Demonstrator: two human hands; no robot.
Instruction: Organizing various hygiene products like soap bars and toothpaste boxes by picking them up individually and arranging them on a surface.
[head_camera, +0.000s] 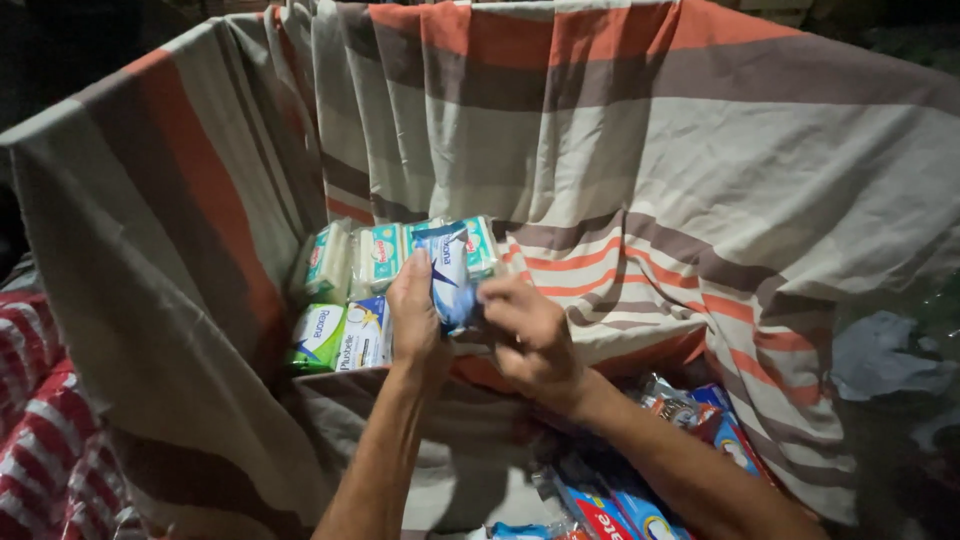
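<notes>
Here both hands meet over a blue and white soap packet (447, 272), held upright at the middle of the view. The left hand (415, 315) grips its left edge, thumb up along the wrapper and the other fingers curled behind it. The right hand (530, 335) holds the right edge, fingers bent and pressed together against the packet's side; their tips are blurred.

The packet stands in front of a small stack of other soap bars, tucked in a hollow of a large striped cloth (640, 150). The cloth is grey-beige with orange and brown-grey bands and drapes over the sides of the hollow like the lining of a box. Along the back row stand three white and green packets (378, 255), upright and side by side, each with a small red oval label near the top. The rightmost of them peeks out just behind the held packet. Below them, to the left of the left hand, lie a green and white packet (318, 335) and, touching it, a white packet with yellow and blue print (365, 335).

At the lower right, under the right forearm, lie flat blue and red boxes (620, 515) and shiny wrappers (675, 405), partly covered by the cloth. At the far left edge sits a red and white striped fabric (45, 440). A pale crumpled rag (880, 355) shows in the dark at the right.
</notes>
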